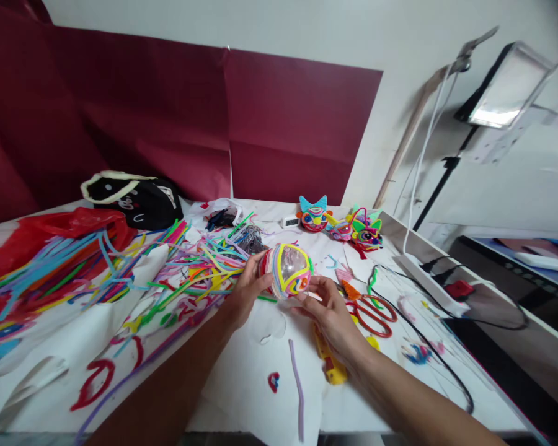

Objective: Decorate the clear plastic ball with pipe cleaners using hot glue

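Both my hands hold a clear ball wrapped in coloured pipe cleaners (289, 269) above the white table (242, 378). My left hand (247, 290) grips its left side with fingers curled around it. On the ball's lower right, my right hand (331, 313) pinches it with thumb and fingers. A loose purple pipe cleaner (297, 387) lies on the table below my hands.
A heap of coloured pipe cleaners (121, 266) spreads over the left, beside a red bag (51, 229) and a black bag (134, 198). Finished pipe-cleaner figures (348, 226) stand at the back. Red scissors (374, 313), a yellow tool (330, 365), a power strip (423, 279) and cables lie right.
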Available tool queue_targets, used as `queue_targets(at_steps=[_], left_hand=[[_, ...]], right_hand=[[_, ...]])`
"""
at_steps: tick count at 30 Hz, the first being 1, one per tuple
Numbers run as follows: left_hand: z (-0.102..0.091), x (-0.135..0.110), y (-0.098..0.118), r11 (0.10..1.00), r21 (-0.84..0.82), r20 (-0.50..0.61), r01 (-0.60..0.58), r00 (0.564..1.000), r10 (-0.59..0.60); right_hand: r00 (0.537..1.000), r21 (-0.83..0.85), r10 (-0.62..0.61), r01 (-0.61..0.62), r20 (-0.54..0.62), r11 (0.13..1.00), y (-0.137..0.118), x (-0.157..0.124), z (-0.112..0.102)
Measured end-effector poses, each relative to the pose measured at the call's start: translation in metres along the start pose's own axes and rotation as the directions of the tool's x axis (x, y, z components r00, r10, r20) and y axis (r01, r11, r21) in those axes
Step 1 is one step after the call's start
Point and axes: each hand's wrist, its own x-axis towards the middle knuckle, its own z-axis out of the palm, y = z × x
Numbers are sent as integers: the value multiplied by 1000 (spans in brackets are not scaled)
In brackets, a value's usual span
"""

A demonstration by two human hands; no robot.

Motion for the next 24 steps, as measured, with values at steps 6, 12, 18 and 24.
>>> queue_targets(at_steps=[6, 12, 18, 24], left_hand=[[-10, 3, -6, 999, 13, 110, 34, 993, -35], [-8, 4, 0, 997, 57, 99, 45, 994, -50], [-11, 2, 3, 999, -19, 127, 31, 992, -29], [-17, -1, 5, 998, -32, 218, 47, 975, -39]], right_hand=[[999, 36, 1, -3, 47, 999, 2, -9, -4], [993, -12, 4, -3, 120, 1000, -1, -17, -8], [976, -150, -50, 84, 214, 985, -1, -24, -17], [959, -418, -269, 282, 92, 863, -17, -14, -35]])
